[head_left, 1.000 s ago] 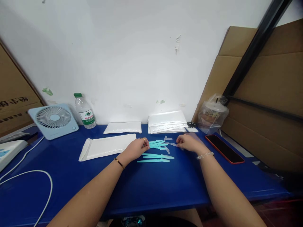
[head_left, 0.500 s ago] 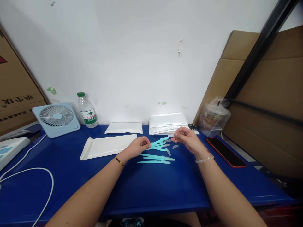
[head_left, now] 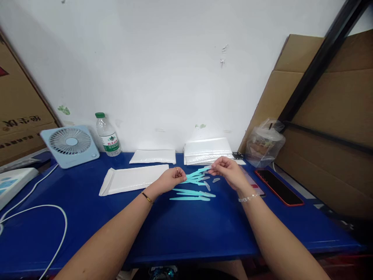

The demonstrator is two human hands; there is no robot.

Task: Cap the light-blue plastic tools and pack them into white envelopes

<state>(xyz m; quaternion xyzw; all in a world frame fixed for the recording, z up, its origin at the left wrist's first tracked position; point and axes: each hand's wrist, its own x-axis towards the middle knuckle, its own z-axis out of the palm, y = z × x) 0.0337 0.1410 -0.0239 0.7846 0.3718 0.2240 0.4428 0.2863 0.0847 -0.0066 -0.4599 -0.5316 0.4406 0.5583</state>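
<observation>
Pinching a turquoise stick (head_left: 199, 171) in our left hand (head_left: 171, 180), finger and thumb together, we pinch a clear cap (head_left: 208, 167) at its tip with our right hand (head_left: 229, 172); the stick spans between our hands, beyond loose sticks (head_left: 192, 198)

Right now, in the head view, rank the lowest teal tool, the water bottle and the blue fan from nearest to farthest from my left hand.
Nearest first from your left hand:
1. Lowest teal tool: just below it and rightward in the picture.
2. Water bottle: to the left, farther back.
3. Blue fan: farther left, past the bottle.
</observation>
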